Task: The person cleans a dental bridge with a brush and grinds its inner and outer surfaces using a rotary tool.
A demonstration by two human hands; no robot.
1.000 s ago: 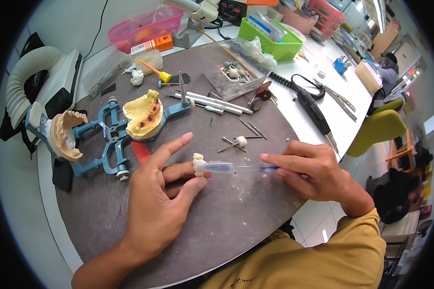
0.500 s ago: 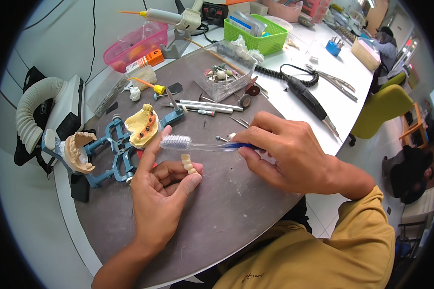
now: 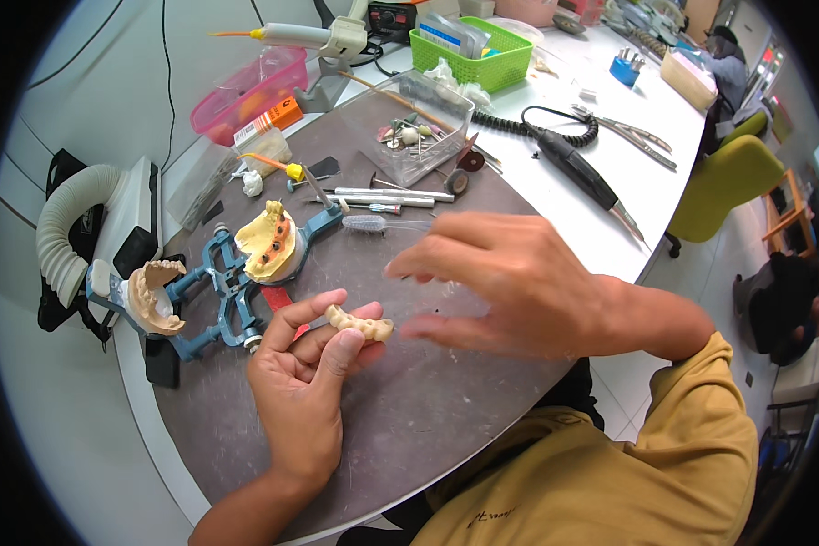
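A cream-coloured dental bridge [image 3: 360,323] of several joined teeth is pinched between the thumb and fingers of my left hand [image 3: 302,378]. To its right, my right hand [image 3: 519,282] is slightly blurred, thumb and fingers apart with nothing between them. A clear toothbrush [image 3: 366,223] lies on the table beyond, its handle partly hidden by my right hand. Left of my hands stands a blue dental articulator [image 3: 230,284]. It carries a yellow dental model [image 3: 268,238] with dark-centred orange spots and a tan toothed model [image 3: 147,296].
Slim metal tools [image 3: 387,197] lie beyond the toothbrush. A clear box [image 3: 414,164] holds small burs, near a green basket [image 3: 482,65] and a pink basket [image 3: 246,96]. A black corded handpiece [image 3: 578,168] and metal pliers [image 3: 632,136] rest at right. A white hose [image 3: 59,218] curves at left.
My right hand has let go of the toothbrush, which now lies on the table. My left hand has turned the dental bridge from upright to nearly level.
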